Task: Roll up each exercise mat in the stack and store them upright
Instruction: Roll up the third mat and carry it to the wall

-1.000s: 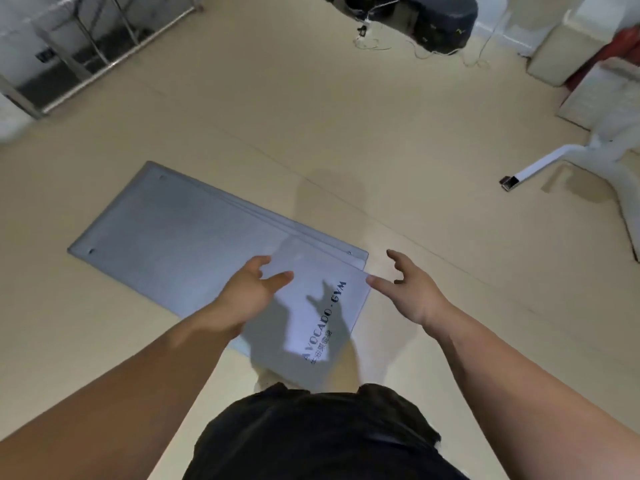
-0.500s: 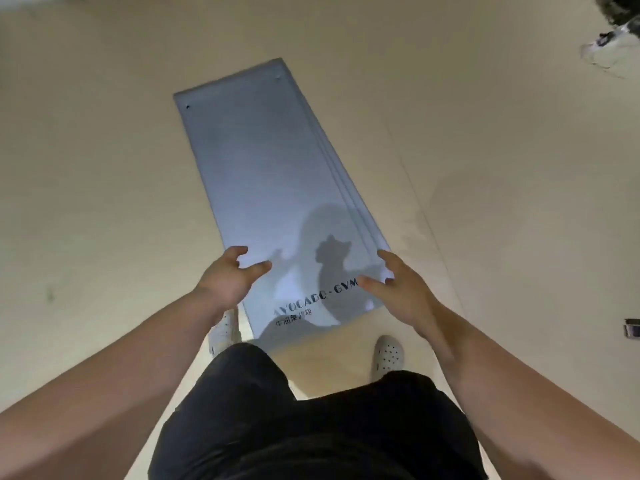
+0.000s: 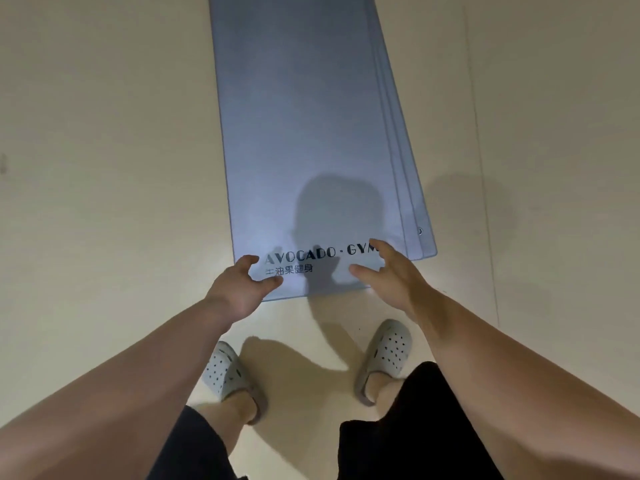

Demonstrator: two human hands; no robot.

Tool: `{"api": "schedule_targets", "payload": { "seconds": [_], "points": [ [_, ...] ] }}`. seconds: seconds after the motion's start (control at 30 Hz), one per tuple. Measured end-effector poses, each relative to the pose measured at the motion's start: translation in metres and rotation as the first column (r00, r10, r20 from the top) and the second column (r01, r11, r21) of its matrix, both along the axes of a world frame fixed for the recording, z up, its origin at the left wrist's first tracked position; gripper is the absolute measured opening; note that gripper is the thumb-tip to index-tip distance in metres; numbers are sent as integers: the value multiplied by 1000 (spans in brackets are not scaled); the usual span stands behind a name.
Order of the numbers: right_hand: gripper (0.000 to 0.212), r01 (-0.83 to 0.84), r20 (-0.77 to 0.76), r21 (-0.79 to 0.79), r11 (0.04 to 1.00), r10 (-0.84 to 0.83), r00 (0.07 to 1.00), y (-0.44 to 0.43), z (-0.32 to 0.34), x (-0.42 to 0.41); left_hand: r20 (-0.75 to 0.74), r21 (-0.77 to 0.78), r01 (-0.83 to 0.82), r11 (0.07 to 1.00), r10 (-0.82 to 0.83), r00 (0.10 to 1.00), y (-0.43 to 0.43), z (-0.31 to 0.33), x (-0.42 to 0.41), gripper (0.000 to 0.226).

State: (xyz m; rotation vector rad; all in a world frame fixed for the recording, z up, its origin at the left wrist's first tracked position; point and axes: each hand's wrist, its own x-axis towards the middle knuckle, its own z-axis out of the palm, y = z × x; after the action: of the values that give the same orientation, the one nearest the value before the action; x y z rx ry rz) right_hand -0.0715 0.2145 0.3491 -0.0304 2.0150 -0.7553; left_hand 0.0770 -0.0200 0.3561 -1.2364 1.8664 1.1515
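Mat stack point(image 3: 304, 133) flat on floor point(image 3: 104, 133), unrolled. Left hand point(image 3: 239, 289), right hand point(image 3: 388, 275) spread, empty, over near edge. Step: first grasp. Next: curl top mat's edge tightly.

Head-worn view, steeply downward, close over floor point(image 3: 104, 168)

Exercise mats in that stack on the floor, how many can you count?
3, judging by the stepped right edges: the top mat with the printed logo, a second edge beneath, and a lowest edge with the eyelet. More may lie hidden underneath.
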Motion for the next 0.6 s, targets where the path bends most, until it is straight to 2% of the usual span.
{"api": "schedule_targets", "payload": {
  "seconds": [0.13,0.33,0.47,0.6],
  "points": [
    [86,-124,-50,16,992,125,991,-20,-109,2,-23,12,7,1000,-7,1000,-1,-108,-4,73],
    [83,-144,-32,17,989,145,989,-44,-251,-4,-90,1,3,1000,-3,996,-12,-250,-16,77],
    [85,-210,-90,42,977,213,973,-55,-327,-20,-114,-60,13,998,-19,993,-25,-315,-25,76],
    [87,-273,-158,131,953,292,943,-51,-372,-27,-87,-124,84,989,-95,992,-26,-361,-26,77]
  ]
}}
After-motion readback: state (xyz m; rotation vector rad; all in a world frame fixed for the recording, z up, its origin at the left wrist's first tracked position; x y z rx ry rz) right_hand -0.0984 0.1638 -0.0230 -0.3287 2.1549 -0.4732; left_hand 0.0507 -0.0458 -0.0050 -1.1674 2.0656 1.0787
